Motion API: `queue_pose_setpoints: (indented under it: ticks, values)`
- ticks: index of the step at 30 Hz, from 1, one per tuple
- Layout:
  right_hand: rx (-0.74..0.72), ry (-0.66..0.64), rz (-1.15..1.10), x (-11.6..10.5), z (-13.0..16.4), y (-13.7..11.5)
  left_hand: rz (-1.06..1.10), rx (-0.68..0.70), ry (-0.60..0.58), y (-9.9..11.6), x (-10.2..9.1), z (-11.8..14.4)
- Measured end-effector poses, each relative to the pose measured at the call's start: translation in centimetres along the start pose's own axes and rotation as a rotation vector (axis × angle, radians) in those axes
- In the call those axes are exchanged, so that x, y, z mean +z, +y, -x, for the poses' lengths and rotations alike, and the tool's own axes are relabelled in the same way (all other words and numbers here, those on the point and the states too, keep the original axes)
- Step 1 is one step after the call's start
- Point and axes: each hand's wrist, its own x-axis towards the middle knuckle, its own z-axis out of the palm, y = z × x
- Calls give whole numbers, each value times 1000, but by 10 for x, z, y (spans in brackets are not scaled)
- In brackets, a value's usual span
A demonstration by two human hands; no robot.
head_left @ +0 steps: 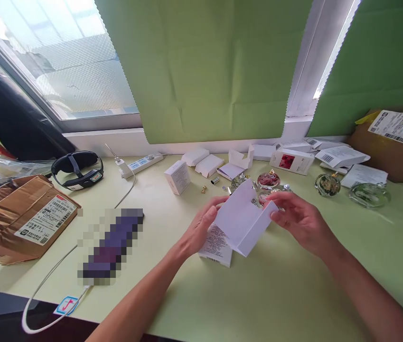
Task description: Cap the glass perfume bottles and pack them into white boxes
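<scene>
box: white carton [242,223], raised above the surface [294,294], between both hands
axis: lower-left to upper-right
left hand [201,228]: grip pinches lower-left end
right hand [299,216]: grip holds upper-right corner, flap open

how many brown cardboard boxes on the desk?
2. One box lies at the left edge with a shipping label on top; the other box sits far right by the green wall. Both run out of frame, and more may be outside the view.
</scene>
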Motion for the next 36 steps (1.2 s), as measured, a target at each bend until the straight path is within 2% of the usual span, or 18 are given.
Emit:
queue_pose_setpoints:
  ticks: [4, 8, 13, 17, 23, 25, 31, 33, 36]
  values:
    - [-98, 12, 20, 5, 6, -10, -114, 98, -8, 6, 6, 3]
    - [-154, 9, 32, 9, 8, -6, -75, 46, -16, 9, 7, 4]
    - [-183, 110, -67, 18, 4, -5, -11, 27, -63, 8, 10, 6]
    - [-110, 144, -138, 22, 2, -6, -18, -7, -125, 8, 14, 10]
    - [112, -111, -220, 16, 3, 5, -71, -7, -206, 9, 17, 10]
    - [115, -105, -236, 17, 3, 7, -120, 38, -210, 10, 17, 10]
    - [54, 37, -234, 25, 3, 6, -249, 102, -220, 9, 18, 11]
    - [46, 43, -244, 26, 3, 7, -226, 107, -221, 6, 19, 11]
    - [34, -14, -306, 25, 3, 9, -56, 109, -255, 3, 18, 8]
